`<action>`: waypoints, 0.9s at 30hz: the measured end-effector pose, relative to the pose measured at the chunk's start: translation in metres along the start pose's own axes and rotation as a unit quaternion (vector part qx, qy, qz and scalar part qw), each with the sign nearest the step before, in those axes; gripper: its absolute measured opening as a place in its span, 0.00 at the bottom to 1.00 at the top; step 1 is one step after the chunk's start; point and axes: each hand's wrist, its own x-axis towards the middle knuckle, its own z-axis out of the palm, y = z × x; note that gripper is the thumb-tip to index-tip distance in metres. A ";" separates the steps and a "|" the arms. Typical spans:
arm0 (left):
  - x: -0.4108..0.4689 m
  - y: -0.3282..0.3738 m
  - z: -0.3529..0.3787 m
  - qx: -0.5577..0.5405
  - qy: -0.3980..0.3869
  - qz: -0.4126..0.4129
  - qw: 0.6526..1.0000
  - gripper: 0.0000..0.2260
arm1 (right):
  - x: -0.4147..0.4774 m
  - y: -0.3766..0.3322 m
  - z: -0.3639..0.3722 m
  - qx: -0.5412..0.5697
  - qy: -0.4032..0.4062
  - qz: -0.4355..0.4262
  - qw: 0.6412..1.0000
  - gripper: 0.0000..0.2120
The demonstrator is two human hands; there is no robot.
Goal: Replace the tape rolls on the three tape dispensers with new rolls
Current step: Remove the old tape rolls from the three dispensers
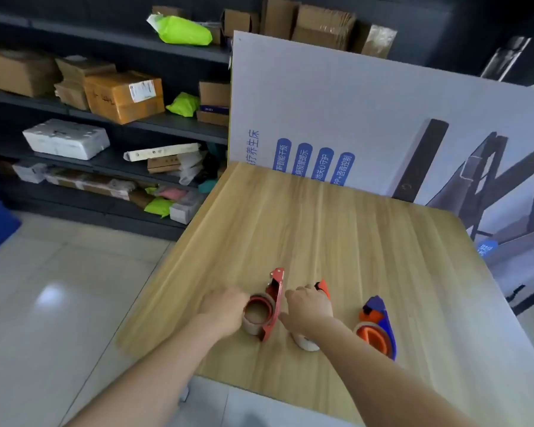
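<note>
Near the front edge of the light wood-grain table [321, 229], three tape dispensers stood in a row. On the left was a red metal tape dispenser [275, 298] with its cutter end pointing away from the person. It carried a brownish tape roll [257, 316] on a red hub. The left hand [225, 309] pressed against the left side of that roll, with its fingers curled onto it. Just to the right, the right hand [309, 306] lay over an orange plastic tape dispenser [323, 288]. Its fingers were bent down over the top, and its thumb reached toward the red frame. Only the orange nose and a pale tape roll [305, 343] showed around the hand. The two hands were close together, parted only by the red frame. Further right, well apart from both hands, a blue and orange tape dispenser [378, 325] stood untouched with a roll on its orange hub. Behind the table leaned a large white printed board [352, 103], and dark shelves [111, 118] of cardboard parcels filled the left.
</note>
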 end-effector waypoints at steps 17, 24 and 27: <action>0.062 -0.007 0.054 -0.015 0.004 0.103 0.995 0.05 | 0.087 0.017 0.033 0.252 -0.134 0.057 0.957 0.05; 0.101 -0.026 0.017 -0.093 0.016 0.059 0.994 0.04 | 0.127 0.024 0.021 0.220 -0.017 0.100 0.970 0.15; 0.123 -0.040 0.003 -0.114 0.028 0.072 0.991 0.05 | 0.147 0.025 0.011 0.229 0.010 0.119 0.966 0.13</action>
